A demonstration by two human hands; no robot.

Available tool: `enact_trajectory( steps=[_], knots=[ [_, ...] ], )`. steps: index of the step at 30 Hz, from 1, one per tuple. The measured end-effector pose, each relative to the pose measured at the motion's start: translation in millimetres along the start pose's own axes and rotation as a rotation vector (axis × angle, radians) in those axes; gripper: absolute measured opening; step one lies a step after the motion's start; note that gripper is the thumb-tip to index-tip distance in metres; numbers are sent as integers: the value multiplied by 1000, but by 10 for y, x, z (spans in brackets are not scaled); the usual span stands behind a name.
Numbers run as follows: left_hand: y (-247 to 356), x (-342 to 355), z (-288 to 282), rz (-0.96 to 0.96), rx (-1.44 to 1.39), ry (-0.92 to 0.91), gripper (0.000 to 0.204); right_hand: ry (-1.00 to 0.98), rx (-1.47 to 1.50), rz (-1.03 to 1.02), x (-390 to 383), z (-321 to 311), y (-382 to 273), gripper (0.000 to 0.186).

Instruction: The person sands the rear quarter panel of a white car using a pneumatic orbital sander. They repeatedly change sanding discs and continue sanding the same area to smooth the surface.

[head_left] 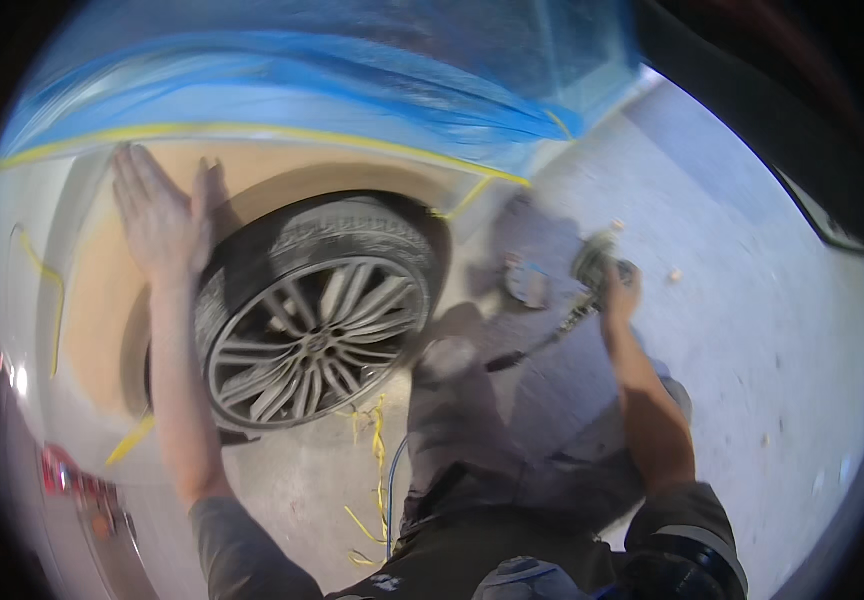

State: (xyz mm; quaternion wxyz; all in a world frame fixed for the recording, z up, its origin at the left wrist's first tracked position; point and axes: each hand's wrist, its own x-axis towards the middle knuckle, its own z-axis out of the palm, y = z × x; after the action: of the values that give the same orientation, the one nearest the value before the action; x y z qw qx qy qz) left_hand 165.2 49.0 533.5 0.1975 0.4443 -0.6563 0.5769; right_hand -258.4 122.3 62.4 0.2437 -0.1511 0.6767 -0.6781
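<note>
My left hand [162, 220] lies flat, fingers stretched out, against the tan sanded patch [97, 330] on the car's fender above the wheel. Off to the right, over the floor, my right hand [620, 292] grips a sander [592, 262] by its body. The sander has a round head and a dark tail that slants down toward my knee. Motion blurs its details. Between the sander and the wheel [317, 345], a small round can or disc [525, 282] rests on the floor; its kind is unclear.
Blue masking film [282, 75] edged with yellow tape [252, 130] covers the car above the fender. Torn yellow tape strips [380, 450] and a blue hose [392, 490] lie on the floor by my leg. Another dark vehicle [782, 110] stands at the upper right.
</note>
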Motion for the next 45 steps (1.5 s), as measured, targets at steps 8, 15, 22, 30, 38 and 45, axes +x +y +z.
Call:
enact_trajectory(
  steps=[8,15,22,30,38,45],
  knots=[
    [524,25,399,213,-139,-8,70,-217,-18,43,-23,55,-348,52],
    [572,-90,279,365,-161,-182,55,-156,-536,418,126,-240,449,89],
    [152,-188,371,305,-35,169,59,-746,-1301,321,360,-357,1424,75],
    [185,-277,324,336,-71,-2,68,-180,-669,-289,2005,-1657,-176,42],
    [206,-280,238,501,-249,-334,100,777,-967,-392,4328,-6045,-2703,33],
    [243,-181,228,498,-119,-375,95,538,413,-363,4104,-6101,-3957,83]
  ],
)
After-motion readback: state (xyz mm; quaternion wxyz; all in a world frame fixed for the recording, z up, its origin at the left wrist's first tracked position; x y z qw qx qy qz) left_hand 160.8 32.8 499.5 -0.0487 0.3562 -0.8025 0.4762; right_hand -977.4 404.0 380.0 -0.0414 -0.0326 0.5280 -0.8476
